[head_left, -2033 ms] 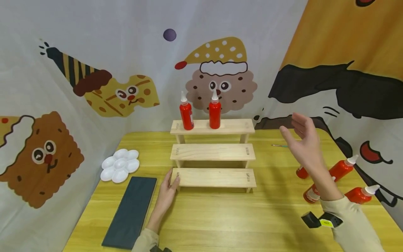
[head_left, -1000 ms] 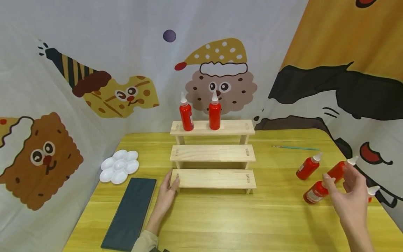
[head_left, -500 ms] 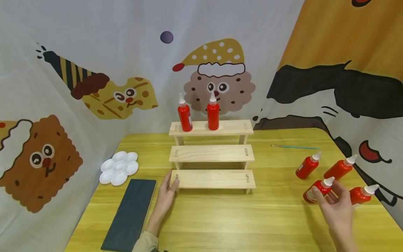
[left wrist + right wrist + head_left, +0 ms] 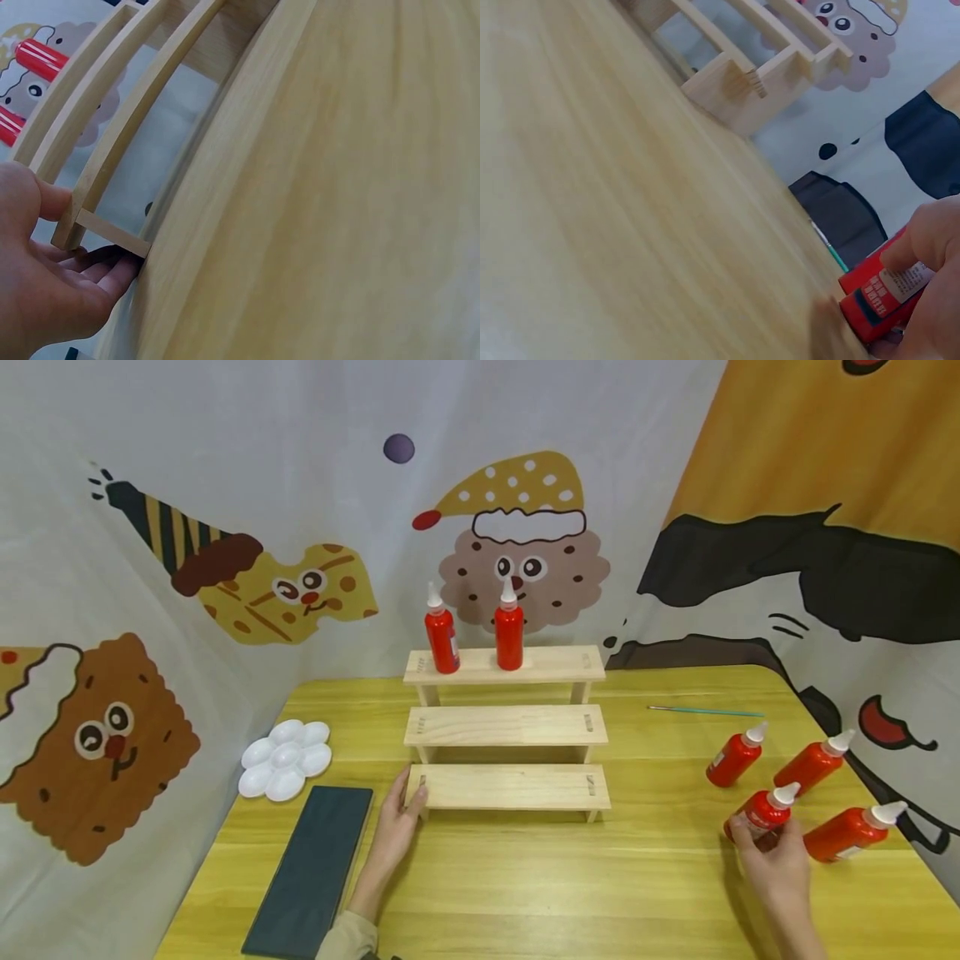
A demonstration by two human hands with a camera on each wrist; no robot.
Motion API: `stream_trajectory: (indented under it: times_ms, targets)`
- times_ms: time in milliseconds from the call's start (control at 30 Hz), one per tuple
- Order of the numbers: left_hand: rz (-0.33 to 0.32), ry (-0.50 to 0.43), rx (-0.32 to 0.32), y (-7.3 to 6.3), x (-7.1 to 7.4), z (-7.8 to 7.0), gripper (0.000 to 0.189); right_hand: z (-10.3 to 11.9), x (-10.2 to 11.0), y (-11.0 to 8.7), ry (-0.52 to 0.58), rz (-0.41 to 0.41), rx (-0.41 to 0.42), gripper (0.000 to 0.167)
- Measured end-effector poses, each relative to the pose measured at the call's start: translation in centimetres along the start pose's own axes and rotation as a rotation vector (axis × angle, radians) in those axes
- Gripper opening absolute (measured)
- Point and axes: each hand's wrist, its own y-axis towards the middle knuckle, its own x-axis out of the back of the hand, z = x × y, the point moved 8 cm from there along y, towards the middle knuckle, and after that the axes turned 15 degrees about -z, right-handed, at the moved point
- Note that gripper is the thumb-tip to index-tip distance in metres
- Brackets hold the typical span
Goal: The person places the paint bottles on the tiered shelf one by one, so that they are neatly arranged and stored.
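Note:
My left hand (image 4: 397, 817) grips the left end of the bottom step of a three-tier wooden display rack (image 4: 510, 787), its thumb at the step's end in the left wrist view. My right hand (image 4: 777, 868) holds a red squeeze bottle (image 4: 768, 811) with a white pointed nozzle, at the right of the table. In the right wrist view the fingers lie over the label of this bottle (image 4: 877, 294). Two like bottles stand on the rack's top step, one to the left (image 4: 442, 642) and one in the middle (image 4: 509, 639).
Three more red bottles stand around the right hand: one behind (image 4: 733, 760), one behind to the right (image 4: 808, 767) and one close right (image 4: 846, 835). A thin turquoise paintbrush (image 4: 705, 711) lies beyond them. At left are a white flower-shaped palette (image 4: 286, 758) and a dark flat board (image 4: 309, 870).
My right hand has come down from the air right of the rack, reached among the bottles and taken hold of the near-left one. The left hand keeps its grip on the rack.

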Motion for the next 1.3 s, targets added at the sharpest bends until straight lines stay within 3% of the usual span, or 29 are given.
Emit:
stream_trajectory:
  times_ms: [300, 600, 1000, 1300]
  targets:
    - [-0.001, 0.005, -0.009, 0.1, 0.0, -0.2, 0.07, 0.4, 0.3, -0.4, -0.028, -0.007, -0.005, 0.051]
    - [0.002, -0.003, 0.003, 0.0, 0.1, -0.2, 0.07, 3.7, 1.0, -0.6, 0.019, -0.032, 0.063, 0.049]
    - [-0.003, -0.005, -0.001, 0.0, 0.2, -0.3, 0.069, 11.2, 1.0, -1.2, 0.135, 0.033, 0.323, 0.048]
    - [-0.003, 0.005, 0.007, 0.0, 0.1, -0.2, 0.069, 16.9, -0.1, -1.6, 0.254, 0.101, 0.48, 0.047]
